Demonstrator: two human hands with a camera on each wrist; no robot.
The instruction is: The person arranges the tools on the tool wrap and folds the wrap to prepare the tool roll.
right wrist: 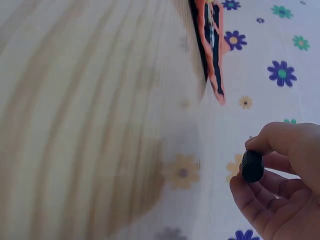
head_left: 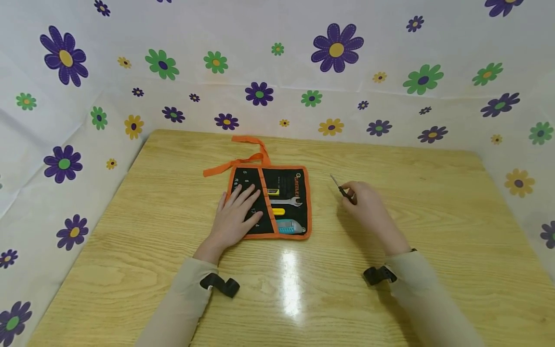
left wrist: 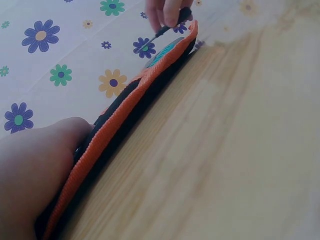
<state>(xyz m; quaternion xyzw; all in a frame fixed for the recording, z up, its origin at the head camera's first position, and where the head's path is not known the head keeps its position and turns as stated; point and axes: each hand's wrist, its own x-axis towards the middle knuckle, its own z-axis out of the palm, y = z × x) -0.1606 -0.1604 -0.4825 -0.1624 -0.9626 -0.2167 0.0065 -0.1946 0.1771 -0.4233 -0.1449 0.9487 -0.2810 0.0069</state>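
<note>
A black tool pouch (head_left: 284,174) with orange edging lies flat on the table. My left hand (head_left: 234,219) rests on its left part, fingers spread over the printed numbers. Out of its pockets stick a wrench (head_left: 291,201), a teal utility knife (head_left: 289,226), a yellow piece (head_left: 278,211) and a small yellow-and-black item (head_left: 272,192). Right of the pouch, my right hand (head_left: 366,202) pinches a small screwdriver (head_left: 344,192) by its black handle. Its thin metal shaft points up and left, apart from the pouch. In the right wrist view the handle's end (right wrist: 252,167) shows between thumb and fingers.
Orange tie straps (head_left: 249,159) trail from the pouch's top edge toward the back left. The wooden table (head_left: 412,193) reaches back to a white cloth (head_left: 286,29) printed with flowers, which also hangs at both sides.
</note>
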